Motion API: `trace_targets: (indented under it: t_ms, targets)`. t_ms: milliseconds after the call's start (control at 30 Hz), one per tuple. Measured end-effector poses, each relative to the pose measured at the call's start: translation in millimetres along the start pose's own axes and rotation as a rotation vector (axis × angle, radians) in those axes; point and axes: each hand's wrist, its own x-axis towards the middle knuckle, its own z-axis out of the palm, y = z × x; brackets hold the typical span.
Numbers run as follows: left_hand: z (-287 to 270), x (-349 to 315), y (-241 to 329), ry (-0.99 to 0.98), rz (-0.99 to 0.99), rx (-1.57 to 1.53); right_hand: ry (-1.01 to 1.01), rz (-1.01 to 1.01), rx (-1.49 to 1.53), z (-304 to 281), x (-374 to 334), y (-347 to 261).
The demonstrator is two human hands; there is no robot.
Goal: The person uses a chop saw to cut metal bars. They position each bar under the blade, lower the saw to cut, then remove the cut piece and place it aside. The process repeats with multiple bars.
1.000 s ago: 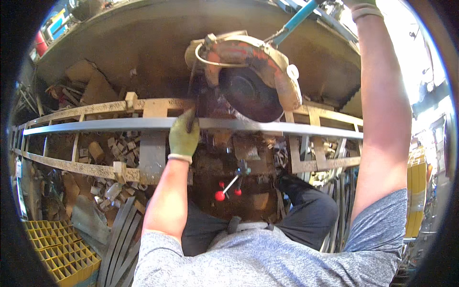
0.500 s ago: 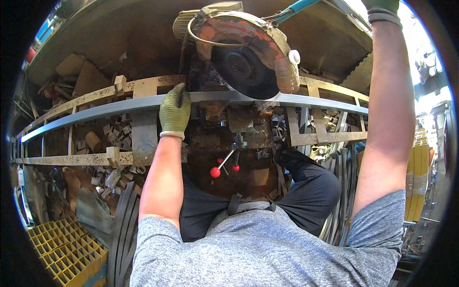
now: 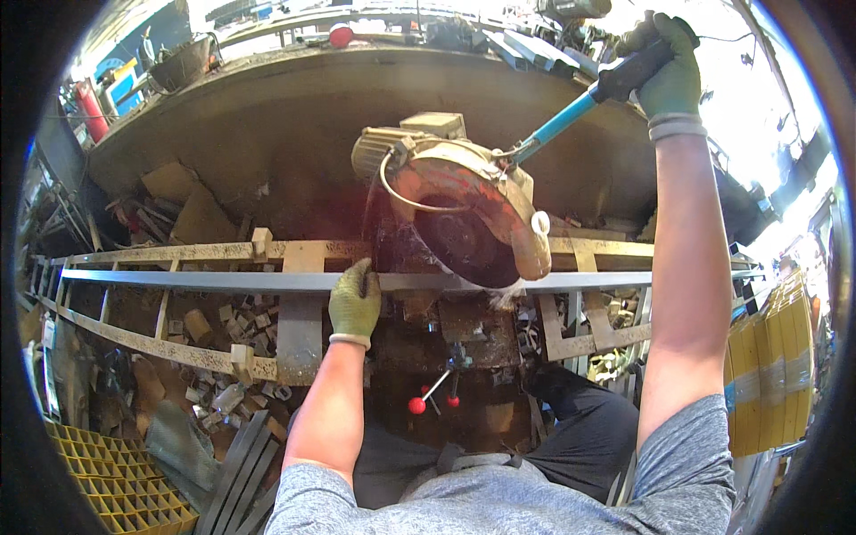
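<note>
My left hand (image 3: pixel 355 305), in a green work glove, is closed on a long grey metal tube (image 3: pixel 223 281) that lies crosswise in front of me. My gloved right hand (image 3: pixel 670 85) is raised at the upper right and wrapped round the black grip of a blue lever (image 3: pixel 562 119). That lever joins a cut-off saw with an orange, worn blade guard (image 3: pixel 495 201). The dark round blade (image 3: pixel 468 245) has its lower edge at the tube, to the right of my left hand. A pale spray shows at that spot.
A pale rail frame (image 3: pixel 201 254) supports the tube, with cut metal pieces (image 3: pixel 241 325) below. A clamp handle with a red ball knob (image 3: pixel 416 406) stands near my legs. Yellow grid stacks (image 3: pixel 116 473) are at lower left, a wrapped yellow stack (image 3: pixel 767 383) at right.
The view has tilted up, so the saw and tube sit lower in the picture and my right hand on the lever shows fully. My left hand stays on the tube.
</note>
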Motion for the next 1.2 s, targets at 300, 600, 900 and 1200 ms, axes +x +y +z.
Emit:
trace_targets:
  t_ms: [300, 600, 900, 1200]
  targets:
    - [-3, 0, 3, 0.016, 0.055, 0.0, -0.074, 0.009, 0.023, 2, -4, -6]
    - [2, 1, -5, 0.021, 0.053, -0.031, -0.024, -0.003, -0.035, -19, 6, -1]
    - [1, 2, -4, -0.008, -0.005, -0.026, -0.046, 0.006, -0.024, -29, 3, -2]
    - [1, 3, -2, 0.028, 0.039, -0.015, -0.373, -0.075, -0.021, -21, -2, -1]
